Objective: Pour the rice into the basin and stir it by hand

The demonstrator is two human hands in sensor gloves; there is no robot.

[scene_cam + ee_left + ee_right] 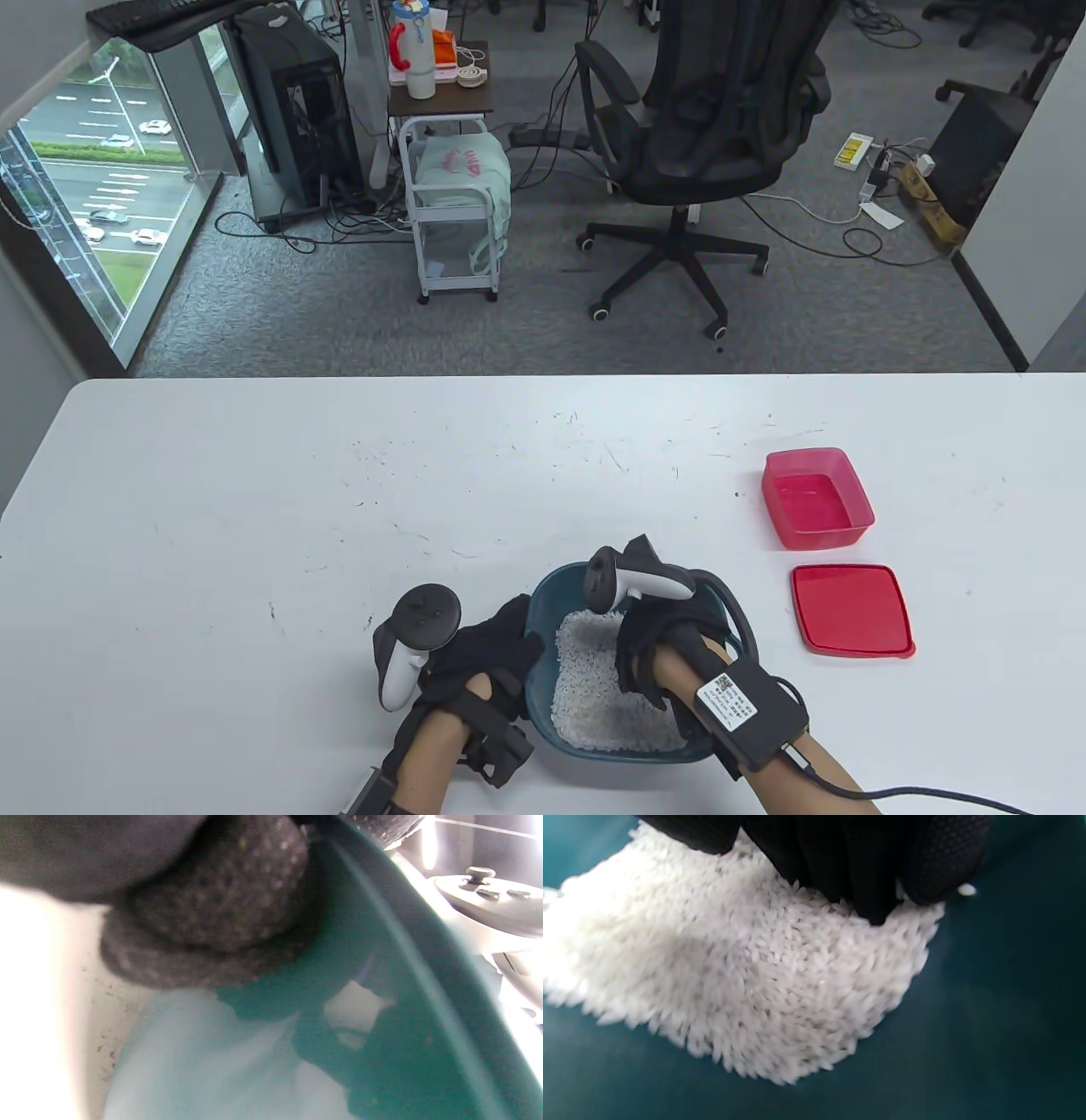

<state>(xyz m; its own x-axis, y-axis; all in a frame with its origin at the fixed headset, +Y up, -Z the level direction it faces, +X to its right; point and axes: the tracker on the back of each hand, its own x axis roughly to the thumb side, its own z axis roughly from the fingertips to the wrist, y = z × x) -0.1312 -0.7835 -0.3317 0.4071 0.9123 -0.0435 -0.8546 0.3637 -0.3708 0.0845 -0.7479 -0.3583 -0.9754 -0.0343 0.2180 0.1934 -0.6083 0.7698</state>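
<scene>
A dark teal basin [624, 754] stands near the table's front edge with white rice [585, 679] heaped in it. My left hand [513, 635] grips the basin's left rim; in the left wrist view a gloved finger [212, 899] lies against the basin's outer wall [382, 963]. My right hand [646, 683] reaches down into the basin from the right. In the right wrist view its fingertips [865, 870] touch the top of the rice [755, 976], with bare basin floor [988, 1027] around the heap.
An empty red container [814, 497] sits to the basin's upper right, its red lid [851, 609] flat on the table just in front of it. The white table [339, 509] stretches left and back. An office chair and a cart stand beyond the far edge.
</scene>
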